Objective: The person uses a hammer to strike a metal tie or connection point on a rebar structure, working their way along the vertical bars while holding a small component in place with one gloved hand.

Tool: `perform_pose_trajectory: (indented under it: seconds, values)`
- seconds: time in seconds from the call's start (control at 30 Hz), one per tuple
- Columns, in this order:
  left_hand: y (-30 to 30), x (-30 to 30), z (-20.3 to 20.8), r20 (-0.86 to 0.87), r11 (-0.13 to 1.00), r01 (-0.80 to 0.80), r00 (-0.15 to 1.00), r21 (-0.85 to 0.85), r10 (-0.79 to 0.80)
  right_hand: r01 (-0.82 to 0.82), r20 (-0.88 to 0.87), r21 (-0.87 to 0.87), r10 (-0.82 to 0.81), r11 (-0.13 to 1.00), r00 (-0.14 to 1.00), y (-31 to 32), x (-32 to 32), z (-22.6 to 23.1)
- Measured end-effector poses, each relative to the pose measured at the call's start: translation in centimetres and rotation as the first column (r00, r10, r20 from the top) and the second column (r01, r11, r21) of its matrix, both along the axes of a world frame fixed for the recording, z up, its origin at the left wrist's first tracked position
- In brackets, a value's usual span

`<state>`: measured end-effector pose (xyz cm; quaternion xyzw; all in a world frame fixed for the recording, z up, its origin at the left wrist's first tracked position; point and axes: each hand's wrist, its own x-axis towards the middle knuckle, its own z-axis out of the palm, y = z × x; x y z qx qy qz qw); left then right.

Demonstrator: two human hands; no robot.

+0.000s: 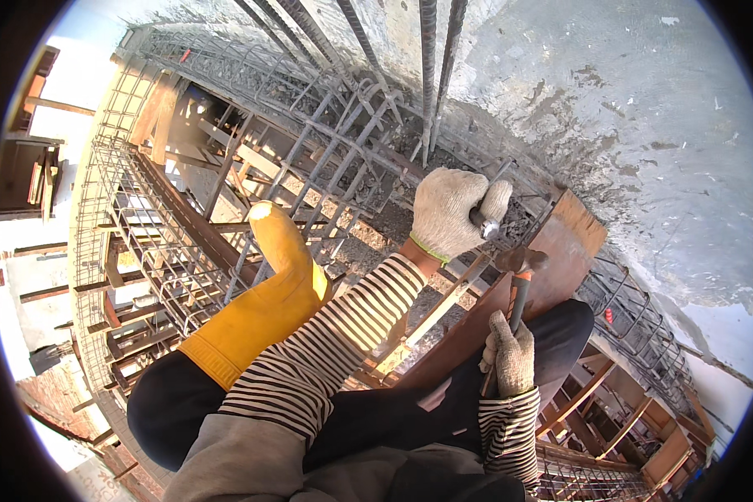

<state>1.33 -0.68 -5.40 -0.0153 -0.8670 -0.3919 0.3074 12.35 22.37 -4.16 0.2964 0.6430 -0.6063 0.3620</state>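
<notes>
My left hand (452, 211), in a pale knit glove, is closed around a short metal rod (487, 224) held against the rebar by the concrete wall. My right hand (510, 356), gloved too, grips the handle of a hammer (519, 266) whose dark head sits just below and to the right of the left hand. Both sleeves are black-and-white striped. My left leg in a yellow rubber boot (268, 293) rests on the rebar cage.
Vertical rebars (431, 75) rise along a rough grey concrete wall (627, 117). A brown plywood form board (560, 251) stands beside the hammer. Rebar beam cages (142, 217) and timber props stretch below to the left, with a drop beneath.
</notes>
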Motion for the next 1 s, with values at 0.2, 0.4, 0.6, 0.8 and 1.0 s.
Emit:
perform_pose_trajectory:
  seconds: [0.2,0.4,0.6,0.8,1.0]
  values:
    - [-0.1,-1.8,2.0,0.014,0.983,-0.145,0.989,0.109,0.144,-0.038,-0.12,0.041,0.043,0.998,0.992,0.1,0.7,0.4]
    - [-2.1,-2.6,2.3,0.085,0.994,-0.084,0.993,0.068,0.078,0.172,-0.65,-0.229,-0.282,0.958,0.705,-0.7,0.0,9.5]
    - [-5.4,-2.5,4.7,0.034,0.968,-0.15,0.989,0.199,0.147,-0.275,-0.917,-0.395,-0.395,0.877,0.055,0.0,-5.7,22.2]
    - [-6.7,-1.5,4.5,0.13,0.977,-0.151,0.983,0.151,0.132,0.04,-0.597,-0.047,-0.06,0.998,0.8,-12.9,-1.6,11.2]
    - [-7.7,-1.3,3.4,0.124,0.98,-0.092,0.99,0.174,0.07,-0.112,-0.512,-0.245,-0.03,0.963,0.858,-7.8,-1.5,17.3]
